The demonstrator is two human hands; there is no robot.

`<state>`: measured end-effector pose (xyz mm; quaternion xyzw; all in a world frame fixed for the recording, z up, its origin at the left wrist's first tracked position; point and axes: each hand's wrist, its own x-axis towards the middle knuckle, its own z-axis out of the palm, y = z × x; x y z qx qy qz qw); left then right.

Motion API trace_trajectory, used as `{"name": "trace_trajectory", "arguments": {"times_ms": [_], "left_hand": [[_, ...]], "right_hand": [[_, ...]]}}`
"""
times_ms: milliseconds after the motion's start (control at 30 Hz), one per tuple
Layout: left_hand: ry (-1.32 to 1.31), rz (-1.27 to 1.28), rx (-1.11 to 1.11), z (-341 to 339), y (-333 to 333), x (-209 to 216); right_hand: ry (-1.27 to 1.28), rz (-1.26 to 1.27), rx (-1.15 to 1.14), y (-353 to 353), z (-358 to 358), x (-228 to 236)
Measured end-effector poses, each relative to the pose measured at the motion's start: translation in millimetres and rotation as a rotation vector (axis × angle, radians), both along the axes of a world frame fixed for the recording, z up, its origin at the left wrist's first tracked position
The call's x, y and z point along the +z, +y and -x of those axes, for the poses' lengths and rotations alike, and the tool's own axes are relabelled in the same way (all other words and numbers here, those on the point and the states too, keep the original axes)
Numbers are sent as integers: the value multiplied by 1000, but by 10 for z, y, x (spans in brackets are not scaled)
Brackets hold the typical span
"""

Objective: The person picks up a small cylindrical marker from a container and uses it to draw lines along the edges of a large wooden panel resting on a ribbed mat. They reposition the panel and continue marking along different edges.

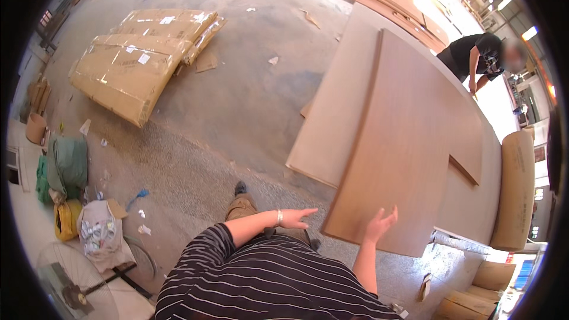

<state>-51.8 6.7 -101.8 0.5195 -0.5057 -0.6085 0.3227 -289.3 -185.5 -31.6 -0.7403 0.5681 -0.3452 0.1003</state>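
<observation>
The left hand (293, 218), fingers loosely parted, is near a flat, smooth, wood-brown panel (409, 124). Fingers spread, the right hand (380, 225) overlaps it; touching, I can't tell.

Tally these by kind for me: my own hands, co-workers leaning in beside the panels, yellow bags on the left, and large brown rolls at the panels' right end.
Your hands: 2, left hand and right hand
Co-worker: 1
Yellow bag: 1
Large brown roll: 1
Total: 5

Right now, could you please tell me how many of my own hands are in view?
2: your left hand, left of the brown panel, and your right hand, seen against the panel's near end.
</observation>
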Motion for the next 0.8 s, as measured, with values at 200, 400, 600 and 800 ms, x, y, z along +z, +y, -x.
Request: {"name": "trace_trajectory", "arguments": {"times_ms": [200, 400, 600, 800], "left_hand": [[-163, -160, 482, -2153, 601, -56], [-210, -172, 749, -3543, 266, -477], [-231, -306, 728, -4543, -447, -535], [-484, -467, 695, -6408, -612, -494]], "right_hand": [[150, -107, 423, -19, -1863, -190], [388, -86, 242, 67, -2540, -840], [445, -181, 173, 148, -2583, -544], [520, -405, 221, 250, -2535, -447]]}}
